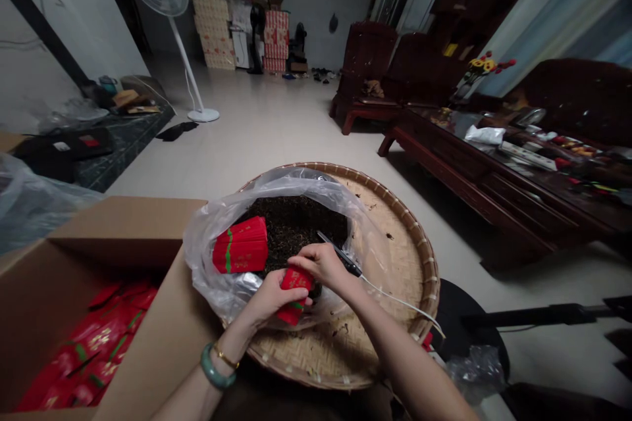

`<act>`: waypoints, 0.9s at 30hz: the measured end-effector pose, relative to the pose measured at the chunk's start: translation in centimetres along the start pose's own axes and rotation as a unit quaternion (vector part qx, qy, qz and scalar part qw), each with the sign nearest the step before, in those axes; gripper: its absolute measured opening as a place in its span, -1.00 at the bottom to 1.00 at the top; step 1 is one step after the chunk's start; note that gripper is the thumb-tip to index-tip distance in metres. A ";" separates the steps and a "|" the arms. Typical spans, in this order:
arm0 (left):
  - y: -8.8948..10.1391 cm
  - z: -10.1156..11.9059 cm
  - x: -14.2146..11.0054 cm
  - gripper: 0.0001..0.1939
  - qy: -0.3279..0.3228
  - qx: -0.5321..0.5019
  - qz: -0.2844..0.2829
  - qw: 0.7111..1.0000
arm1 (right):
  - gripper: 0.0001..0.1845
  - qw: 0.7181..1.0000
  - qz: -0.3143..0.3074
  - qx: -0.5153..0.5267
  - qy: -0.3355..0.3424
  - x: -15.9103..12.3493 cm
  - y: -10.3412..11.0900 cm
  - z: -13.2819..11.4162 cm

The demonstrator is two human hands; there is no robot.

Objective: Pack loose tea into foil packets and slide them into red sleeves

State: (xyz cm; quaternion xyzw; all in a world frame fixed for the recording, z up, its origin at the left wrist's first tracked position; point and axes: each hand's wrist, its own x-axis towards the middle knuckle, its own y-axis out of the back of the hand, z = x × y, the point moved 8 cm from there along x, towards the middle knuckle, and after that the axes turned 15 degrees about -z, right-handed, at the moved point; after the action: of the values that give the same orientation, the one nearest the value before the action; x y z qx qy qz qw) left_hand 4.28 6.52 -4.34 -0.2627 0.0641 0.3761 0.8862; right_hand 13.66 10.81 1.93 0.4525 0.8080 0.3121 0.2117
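Observation:
My left hand [274,299] grips a small red packet [297,281] with gold print and a green stripe. My right hand [323,266] is at the packet's top edge, its fingers bent and closed there; the fingertips are partly hidden. Below both hands lies a clear plastic bag [202,263], rolled open and full of dark loose dried leaves [289,227]. A stack of flat red packets [241,247] rests on the bag's left side. Just behind my right hand, a black-handled tool [348,262] with a white cord lies at the leaves' edge.
The bag sits on a round woven bamboo tray [402,237] with scattered leaf bits. To the left, an open cardboard box [153,335] holds many filled red packets [99,348]. A black round stand base [474,316] is at the right. Farther off are a white fan [195,79] and a wooden table [459,158].

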 end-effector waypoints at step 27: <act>1.3 -0.2 0.7 -0.49 -0.019 -0.021 0.062 0.998 | -0.48 0.975 -0.120 0.156 -0.103 -5.2 2.8 2.9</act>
State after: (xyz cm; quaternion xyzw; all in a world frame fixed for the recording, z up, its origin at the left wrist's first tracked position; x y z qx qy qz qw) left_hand 3.92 7.58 -5.28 -0.2700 0.0552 0.4361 0.8567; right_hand 19.73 8.28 2.12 0.4099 0.8690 0.1062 0.2561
